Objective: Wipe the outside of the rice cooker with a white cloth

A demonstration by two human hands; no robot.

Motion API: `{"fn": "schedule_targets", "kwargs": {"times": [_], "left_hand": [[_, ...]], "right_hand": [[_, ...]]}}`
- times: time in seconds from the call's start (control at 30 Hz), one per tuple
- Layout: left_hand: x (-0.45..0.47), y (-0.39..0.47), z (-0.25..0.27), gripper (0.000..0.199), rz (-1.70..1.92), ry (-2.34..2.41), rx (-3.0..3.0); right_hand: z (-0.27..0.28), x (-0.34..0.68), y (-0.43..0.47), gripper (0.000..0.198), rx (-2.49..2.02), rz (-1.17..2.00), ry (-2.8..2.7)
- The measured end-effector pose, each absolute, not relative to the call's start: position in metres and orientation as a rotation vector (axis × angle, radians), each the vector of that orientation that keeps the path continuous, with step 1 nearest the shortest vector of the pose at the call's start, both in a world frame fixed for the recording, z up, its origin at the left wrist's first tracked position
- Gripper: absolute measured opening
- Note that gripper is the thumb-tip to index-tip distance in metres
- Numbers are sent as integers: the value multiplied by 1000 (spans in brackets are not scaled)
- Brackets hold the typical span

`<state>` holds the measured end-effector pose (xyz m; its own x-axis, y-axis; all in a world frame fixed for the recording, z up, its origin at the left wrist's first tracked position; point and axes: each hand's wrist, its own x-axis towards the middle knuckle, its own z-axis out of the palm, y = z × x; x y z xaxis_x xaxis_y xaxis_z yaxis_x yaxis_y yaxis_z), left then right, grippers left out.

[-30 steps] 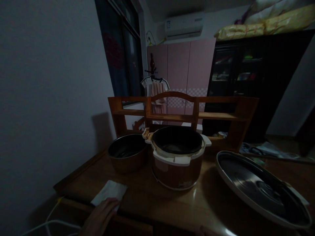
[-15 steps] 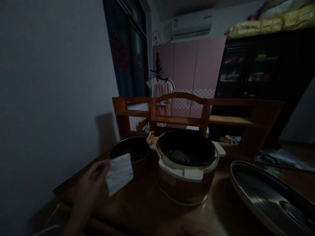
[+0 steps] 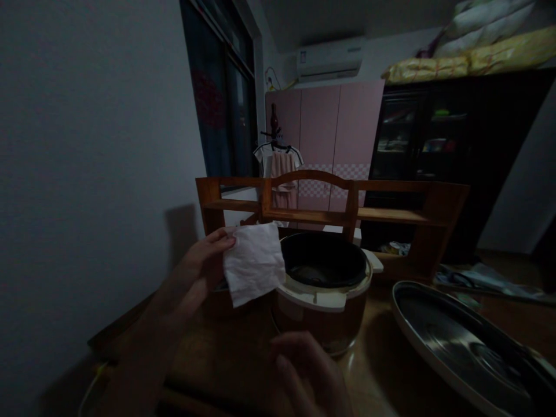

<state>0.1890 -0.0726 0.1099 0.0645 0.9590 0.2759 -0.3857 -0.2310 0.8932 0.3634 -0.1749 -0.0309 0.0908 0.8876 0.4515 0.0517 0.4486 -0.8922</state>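
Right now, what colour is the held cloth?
The cloth is white, clearest in the head view.

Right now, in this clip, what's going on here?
A person holds up a white cloth in the left hand, gripping it near a corner; in this view it overlaps the left edge of the cooker. The right hand is in front of the cooker, fingers bent, with nothing seen in it. The cooker stands open on the table, and a lid is to its right.
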Motion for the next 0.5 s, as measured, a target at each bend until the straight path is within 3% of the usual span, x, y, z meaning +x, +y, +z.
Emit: {"fn": "schedule_targets", "kwargs": {"times": [0.17, 0.37, 0.43, 0.5], "left_hand": [[226, -79, 130, 26, 1275, 630, 1328], [277, -51, 129, 22, 1186, 506, 1568], [295, -48, 127, 22, 1191, 518, 1702], [312, -50, 126, 19, 1198, 560, 1894]], "right_hand": [[-2, 383, -172, 21, -892, 716, -1270], [13, 399, -143, 70, -732, 478, -882], [16, 412, -134, 74, -699, 482, -806], [15, 429, -130, 66, -675, 520, -760]]}}
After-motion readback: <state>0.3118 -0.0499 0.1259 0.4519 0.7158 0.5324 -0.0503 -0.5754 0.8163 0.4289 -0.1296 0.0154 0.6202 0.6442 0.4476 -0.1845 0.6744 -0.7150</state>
